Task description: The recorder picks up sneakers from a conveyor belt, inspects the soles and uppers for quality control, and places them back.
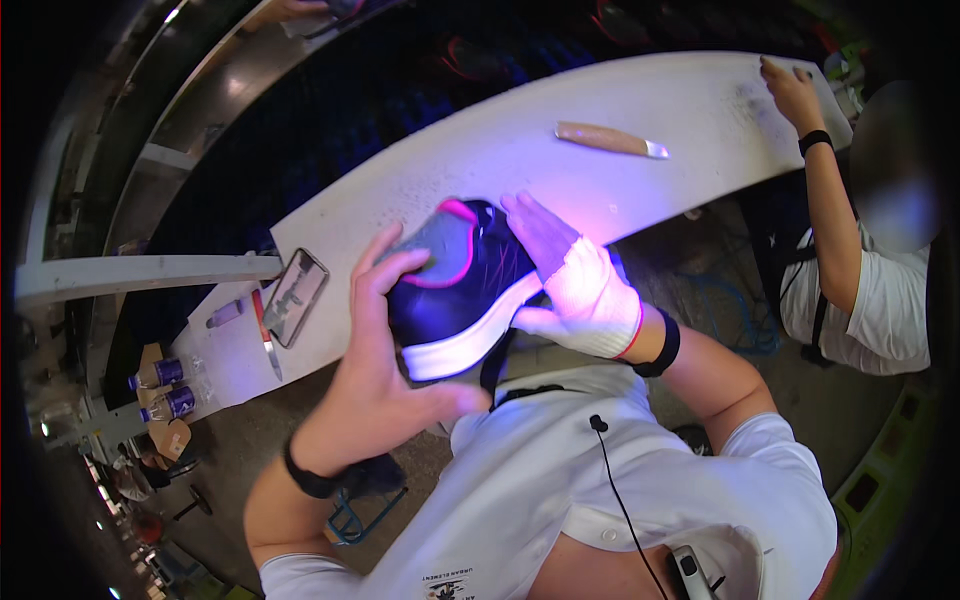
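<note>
A black shoe (440,312) with a thick white sole, a grey panel and pink trim is held in front of me, above the near edge of the white bench (390,180). On its left side, my left hand (385,340) grips it, fingers over the grey part and thumb beneath the sole. My right hand (575,275), in a white glove that leaves the fingers bare, holds the shoe's right end, with the fingers along the black upper and the thumb by the sole. Purplish light falls on the shoe and glove.
Left of the shoe lie a phone (298,298) and a red-handled knife (267,338). Farther back is a tan-handled tool (610,140) with a short metal end. Purple-labelled bottles (168,404) stand at the far left. A co-worker's hand (793,98) rests on the bench's right end.
</note>
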The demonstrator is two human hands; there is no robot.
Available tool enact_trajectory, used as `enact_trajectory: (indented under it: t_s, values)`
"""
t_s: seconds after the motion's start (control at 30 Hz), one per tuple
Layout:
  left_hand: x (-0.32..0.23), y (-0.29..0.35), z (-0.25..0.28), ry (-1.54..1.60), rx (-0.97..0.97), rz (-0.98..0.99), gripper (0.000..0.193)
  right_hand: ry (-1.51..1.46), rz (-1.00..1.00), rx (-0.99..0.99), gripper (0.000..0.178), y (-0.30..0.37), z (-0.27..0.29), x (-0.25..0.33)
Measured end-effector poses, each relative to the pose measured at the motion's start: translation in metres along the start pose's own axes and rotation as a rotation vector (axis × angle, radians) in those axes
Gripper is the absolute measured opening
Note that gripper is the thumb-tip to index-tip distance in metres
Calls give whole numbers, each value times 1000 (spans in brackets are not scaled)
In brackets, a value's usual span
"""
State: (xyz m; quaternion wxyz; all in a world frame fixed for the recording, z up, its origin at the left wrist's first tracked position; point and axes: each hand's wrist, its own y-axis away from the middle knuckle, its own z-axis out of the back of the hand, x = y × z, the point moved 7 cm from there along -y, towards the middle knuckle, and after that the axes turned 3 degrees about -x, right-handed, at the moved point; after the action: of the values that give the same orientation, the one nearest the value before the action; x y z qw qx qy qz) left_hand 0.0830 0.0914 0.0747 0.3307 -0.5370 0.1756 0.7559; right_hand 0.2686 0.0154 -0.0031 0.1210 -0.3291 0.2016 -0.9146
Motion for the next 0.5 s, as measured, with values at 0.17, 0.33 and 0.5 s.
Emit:
enact_trajectory:
  t_s: [0.17,0.33,0.5]
  values:
    - [55,31,17,-92,-232,84,58,24,-19,122,84,-1,-43,-35]
    - [34,31,24,-68,-224,-101,74,-27,361,-26,65,-26,2,-1]
    - [17,53,37,557,-503,-310,98,193,352,-198,36,-101,129,19]
